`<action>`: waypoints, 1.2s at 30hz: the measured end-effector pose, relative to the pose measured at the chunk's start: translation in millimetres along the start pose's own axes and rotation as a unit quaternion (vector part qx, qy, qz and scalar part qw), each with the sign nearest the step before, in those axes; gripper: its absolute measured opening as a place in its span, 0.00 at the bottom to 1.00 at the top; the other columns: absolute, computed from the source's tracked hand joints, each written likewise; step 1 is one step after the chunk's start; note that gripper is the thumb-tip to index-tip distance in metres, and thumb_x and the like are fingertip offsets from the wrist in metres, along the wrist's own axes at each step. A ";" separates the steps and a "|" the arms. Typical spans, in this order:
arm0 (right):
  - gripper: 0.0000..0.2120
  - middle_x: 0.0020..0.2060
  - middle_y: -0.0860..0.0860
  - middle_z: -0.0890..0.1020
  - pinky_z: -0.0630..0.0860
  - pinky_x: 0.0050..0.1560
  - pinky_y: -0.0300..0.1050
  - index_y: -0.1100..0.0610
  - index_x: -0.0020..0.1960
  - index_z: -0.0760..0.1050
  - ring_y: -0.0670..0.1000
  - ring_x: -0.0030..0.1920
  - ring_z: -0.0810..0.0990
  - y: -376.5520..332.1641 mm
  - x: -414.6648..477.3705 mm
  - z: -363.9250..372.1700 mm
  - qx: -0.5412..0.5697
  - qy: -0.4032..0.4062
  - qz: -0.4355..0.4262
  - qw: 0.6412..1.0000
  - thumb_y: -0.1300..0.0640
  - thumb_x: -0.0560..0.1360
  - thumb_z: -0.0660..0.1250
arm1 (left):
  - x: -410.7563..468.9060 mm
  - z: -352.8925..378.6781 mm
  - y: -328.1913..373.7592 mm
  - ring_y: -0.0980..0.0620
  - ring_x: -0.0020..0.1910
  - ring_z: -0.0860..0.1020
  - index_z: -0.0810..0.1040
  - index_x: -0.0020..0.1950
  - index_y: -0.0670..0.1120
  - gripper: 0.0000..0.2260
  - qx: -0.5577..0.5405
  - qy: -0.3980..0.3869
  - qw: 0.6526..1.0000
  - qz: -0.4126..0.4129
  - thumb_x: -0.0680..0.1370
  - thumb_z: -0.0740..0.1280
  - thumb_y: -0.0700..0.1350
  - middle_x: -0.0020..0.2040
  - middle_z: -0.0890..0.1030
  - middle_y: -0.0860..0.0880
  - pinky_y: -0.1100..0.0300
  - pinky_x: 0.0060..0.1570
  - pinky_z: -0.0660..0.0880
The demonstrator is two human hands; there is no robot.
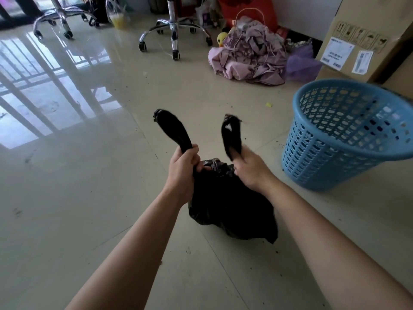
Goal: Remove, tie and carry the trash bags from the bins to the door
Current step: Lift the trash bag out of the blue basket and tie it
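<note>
Two hands are showing: the left hand (183,164) and the right hand (250,168). They are gripping one trash bag (223,202) by its two handles (173,128). One bin (324,153), two chair bases (174,30), one cardboard box (357,41), one clothes pile (250,54) and one yellow toy (222,39) are sitting around.

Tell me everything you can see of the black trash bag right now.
The black trash bag is thin, glossy, crumpled plastic. It is out of the blue bin, which stands apart to its right. Its neck is bunched into a twist between the hands. Two long ears stick up: the left hand grips one and the right hand holds the other. The slack body sags below them at the tiled floor.
</note>
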State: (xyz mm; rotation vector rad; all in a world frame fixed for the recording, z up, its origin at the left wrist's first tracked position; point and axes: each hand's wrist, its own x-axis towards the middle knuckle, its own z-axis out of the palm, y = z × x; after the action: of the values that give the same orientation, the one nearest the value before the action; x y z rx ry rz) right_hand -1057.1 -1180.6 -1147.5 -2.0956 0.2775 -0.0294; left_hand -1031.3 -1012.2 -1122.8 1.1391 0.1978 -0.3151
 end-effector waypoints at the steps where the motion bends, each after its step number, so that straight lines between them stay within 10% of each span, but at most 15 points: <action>1: 0.25 0.36 0.50 0.78 0.72 0.41 0.47 0.53 0.52 0.71 0.52 0.37 0.79 4.6 -1.2 0.9 -0.018 -0.033 0.017 0.999 0.32 0.79 0.52 | -0.7 -2.9 0.1 0.51 0.28 0.64 0.71 0.53 0.41 0.04 -0.025 -0.006 0.999 -0.024 0.80 0.60 0.35 0.30 0.62 0.48 0.49 0.40 0.75; 7: 0.26 0.49 0.51 0.82 0.75 0.54 0.50 0.50 0.56 0.75 0.51 0.51 0.80 7.3 -9.9 4.5 -0.093 -0.101 0.015 0.990 0.31 0.78 0.53 | 1.6 -24.2 -7.4 0.48 0.34 0.76 0.70 0.67 0.41 0.24 0.054 -0.132 0.987 -0.075 0.74 0.74 0.38 0.30 0.69 0.48 0.55 0.43 0.76; 11: 0.18 0.48 0.50 0.83 0.76 0.53 0.49 0.53 0.54 0.76 0.51 0.50 0.81 1.9 -20.0 12.1 -0.100 -0.145 -0.022 0.984 0.41 0.81 0.56 | -1.0 -14.6 -0.9 0.52 0.24 0.70 0.75 0.48 0.43 0.07 0.186 -0.094 0.977 -0.050 0.78 0.70 0.45 0.24 0.69 0.53 0.62 0.27 0.71; 16: 0.16 0.39 0.45 0.82 0.73 0.38 0.38 0.50 0.51 0.77 0.41 0.38 0.80 6.6 -21.7 9.4 -0.026 -0.114 -0.027 0.993 0.38 0.79 0.60 | 14.1 -17.9 -10.3 0.54 0.24 0.62 0.70 0.42 0.46 0.11 -0.005 -0.008 0.997 -0.070 0.82 0.64 0.49 0.27 0.61 0.51 0.56 0.35 0.70; 23: 0.12 0.47 0.47 0.82 0.76 0.51 0.41 0.52 0.52 0.83 0.46 0.49 0.80 38.0 -14.3 8.9 -0.095 -0.054 -0.093 0.990 0.45 0.78 0.68 | 14.6 -26.7 -19.2 0.56 0.23 0.60 0.70 0.44 0.46 0.08 -0.081 0.022 0.991 -0.104 0.82 0.65 0.45 0.26 0.60 0.52 0.61 0.26 0.70; 31: 0.14 0.35 0.53 0.82 0.77 0.40 0.51 0.54 0.47 0.82 0.53 0.38 0.81 39.0 -17.9 9.3 -0.043 0.005 -0.094 0.995 0.46 0.80 0.64 | 21.9 -53.3 -4.5 0.53 0.33 0.68 0.70 0.67 0.41 0.20 0.071 -0.143 0.969 -0.186 0.76 0.66 0.29 0.33 0.69 0.48 0.62 0.33 0.72; 36: 0.10 0.43 0.49 0.86 0.79 0.47 0.49 0.54 0.53 0.84 0.48 0.44 0.84 26.6 -11.6 9.7 -0.075 -0.064 -0.139 0.985 0.51 0.80 0.66 | 10.5 -52.9 2.2 0.56 0.29 0.70 0.83 0.48 0.45 0.02 0.195 -0.268 0.930 -0.161 0.77 0.70 0.40 0.34 0.74 0.51 0.65 0.31 0.70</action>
State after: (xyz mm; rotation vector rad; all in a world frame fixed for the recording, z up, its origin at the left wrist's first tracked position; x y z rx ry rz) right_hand -1072.1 -1183.0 -1174.1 -2.2614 -0.0935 -0.0408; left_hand -1020.4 -964.6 -1145.8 1.3662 -0.1754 -0.9768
